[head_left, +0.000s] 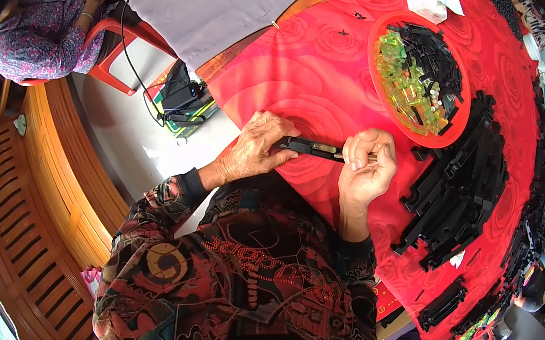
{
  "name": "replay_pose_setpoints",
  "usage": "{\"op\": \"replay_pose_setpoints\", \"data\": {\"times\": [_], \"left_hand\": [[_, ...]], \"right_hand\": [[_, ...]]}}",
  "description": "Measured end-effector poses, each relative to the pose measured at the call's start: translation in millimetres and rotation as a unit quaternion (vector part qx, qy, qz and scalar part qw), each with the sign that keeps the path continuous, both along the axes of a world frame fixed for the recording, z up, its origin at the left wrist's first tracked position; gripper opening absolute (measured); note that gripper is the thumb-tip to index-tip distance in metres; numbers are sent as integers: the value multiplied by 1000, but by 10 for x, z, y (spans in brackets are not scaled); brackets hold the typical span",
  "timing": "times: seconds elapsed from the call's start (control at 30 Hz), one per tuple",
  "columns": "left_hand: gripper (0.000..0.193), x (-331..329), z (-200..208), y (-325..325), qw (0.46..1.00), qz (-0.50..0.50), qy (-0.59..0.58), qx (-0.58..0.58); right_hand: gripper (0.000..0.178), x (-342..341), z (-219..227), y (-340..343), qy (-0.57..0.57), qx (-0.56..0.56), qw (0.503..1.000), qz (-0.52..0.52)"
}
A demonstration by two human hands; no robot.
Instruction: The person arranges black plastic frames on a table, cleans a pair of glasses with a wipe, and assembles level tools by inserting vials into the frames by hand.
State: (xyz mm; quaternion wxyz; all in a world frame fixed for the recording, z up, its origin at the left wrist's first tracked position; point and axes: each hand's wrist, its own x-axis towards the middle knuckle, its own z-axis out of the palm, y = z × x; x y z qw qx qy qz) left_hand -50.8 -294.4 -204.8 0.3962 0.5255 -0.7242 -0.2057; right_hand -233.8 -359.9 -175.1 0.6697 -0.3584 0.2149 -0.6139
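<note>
My left hand is closed around one end of a long, narrow black plastic part, which lies level above the red tablecloth. A small pale piece shows in a slot along it. At the part's other end, the curled fingers of my right hand pinch a thin light-coloured rod. Its tip meets the black part, and most of it is hidden by the fingers. To the right, a round orange-red tray carries yellow-green translucent pieces and small black pieces.
A heap of long black parts lies right of my right hand, with more along the far right edge. A white tissue box stands behind the tray. Left are a grey-covered table, a wooden bench and a seated person.
</note>
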Motion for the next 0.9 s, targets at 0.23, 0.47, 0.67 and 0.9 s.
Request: {"op": "replay_pose_setpoints", "data": {"times": [0.23,0.47,0.67,0.9], "left_hand": [[39,-31,-20,-15,1000,7,6,-11],[39,-36,-100,-4,999,14,21,-30],[38,-26,-104,1,999,15,31,-22],[38,-36,-107,-14,999,15,34,-36]], "right_hand": [[30,214,-59,67,-8,-37,999,17],[31,260,-174,48,13,-57,998,29],[35,302,-212,54,70,-70,995,6],[35,289,-220,47,120,-96,988,13]]}}
